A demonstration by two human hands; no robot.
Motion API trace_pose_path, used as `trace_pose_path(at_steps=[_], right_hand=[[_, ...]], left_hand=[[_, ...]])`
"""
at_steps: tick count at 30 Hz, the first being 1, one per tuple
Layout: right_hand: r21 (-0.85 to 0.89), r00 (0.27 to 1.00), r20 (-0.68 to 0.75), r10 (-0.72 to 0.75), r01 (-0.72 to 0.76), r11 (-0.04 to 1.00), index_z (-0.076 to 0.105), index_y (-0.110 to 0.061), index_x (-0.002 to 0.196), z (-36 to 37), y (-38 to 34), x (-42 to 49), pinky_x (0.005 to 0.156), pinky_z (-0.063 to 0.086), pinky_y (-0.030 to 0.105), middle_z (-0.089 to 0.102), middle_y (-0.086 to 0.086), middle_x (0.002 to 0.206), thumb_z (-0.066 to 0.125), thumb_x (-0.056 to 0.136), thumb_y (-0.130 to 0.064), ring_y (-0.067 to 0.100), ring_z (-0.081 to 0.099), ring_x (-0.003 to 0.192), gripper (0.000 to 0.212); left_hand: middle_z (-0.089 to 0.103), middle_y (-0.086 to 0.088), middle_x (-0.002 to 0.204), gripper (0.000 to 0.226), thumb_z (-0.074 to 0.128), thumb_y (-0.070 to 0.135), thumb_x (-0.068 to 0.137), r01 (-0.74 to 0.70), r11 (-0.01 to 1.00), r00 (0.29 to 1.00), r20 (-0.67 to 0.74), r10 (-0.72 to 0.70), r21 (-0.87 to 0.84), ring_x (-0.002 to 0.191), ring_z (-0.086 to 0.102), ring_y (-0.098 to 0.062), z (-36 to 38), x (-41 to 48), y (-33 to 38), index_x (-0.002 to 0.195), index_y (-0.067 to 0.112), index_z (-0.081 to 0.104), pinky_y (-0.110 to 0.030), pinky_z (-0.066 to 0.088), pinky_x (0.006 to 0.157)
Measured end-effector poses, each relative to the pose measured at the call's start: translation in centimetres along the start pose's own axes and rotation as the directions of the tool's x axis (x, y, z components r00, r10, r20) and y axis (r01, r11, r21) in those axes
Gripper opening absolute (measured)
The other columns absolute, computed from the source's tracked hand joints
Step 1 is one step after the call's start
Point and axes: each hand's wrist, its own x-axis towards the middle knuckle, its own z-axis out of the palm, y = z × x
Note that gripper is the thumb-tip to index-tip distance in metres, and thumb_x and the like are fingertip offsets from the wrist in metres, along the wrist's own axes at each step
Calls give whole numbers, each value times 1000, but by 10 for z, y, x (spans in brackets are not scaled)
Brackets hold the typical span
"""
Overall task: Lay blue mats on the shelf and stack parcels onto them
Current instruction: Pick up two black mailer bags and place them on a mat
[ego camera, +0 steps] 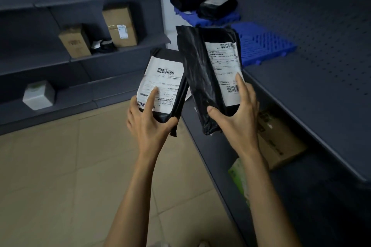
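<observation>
Forearms raised over floor. Left hand [148, 120] wrapped round black parcel [163, 86], label up; right hand [239, 114] gripping second parcel [210, 74] likewise. Beyond, bare blue mat [261, 43] on right shelf [313, 90]; farther mat [192, 19] bearing two parcels [202, 3]. Recommended: set flat on bare mat, labels up, edges squared.

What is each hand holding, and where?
Left hand grips one black parcel at its bottom end; right hand grips another black parcel likewise.

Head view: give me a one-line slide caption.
Each hand, left and right, holds a black parcel before a shelf with blue mats.
</observation>
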Motion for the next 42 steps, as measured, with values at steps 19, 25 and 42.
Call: trace_pose_path(at_steps=[19, 25, 42], right_hand=[[25, 990, -143, -13, 17, 1000, 22, -45, 150, 179, -23, 345, 113, 23, 44, 17, -15, 158, 69, 67, -52, 13, 14, 145, 96], [-42, 967, -255, 27, -39, 998, 26, -44, 150, 204, -16, 436, 107, 24, 39, 19, -14, 157, 71, 72, -47, 13, 16, 143, 90], [-346, 944, -314, 100, -212, 914, 33, -40, 147, 232, 42, 677, 101, 31, 42, 24, -6, 155, 72, 72, -49, 24, 19, 141, 85]], left_hand=[[33, -5, 150, 84, 64, 48, 55, -154, 984, 988, -38, 151, -93, 137, 31, -30, 115, 404, 7, 137, 48, 47, -50, 24, 113], [34, -5, 148, 80, 66, 48, 58, -211, 965, 976, 21, 217, -159, 136, 32, -29, 156, 517, 35, 135, 48, 48, -48, 24, 112], [39, -4, 140, 78, 69, 56, 64, -246, 938, 928, 220, 301, -245, 131, 34, -28, 330, 714, 117, 136, 50, 41, -45, 20, 109]])
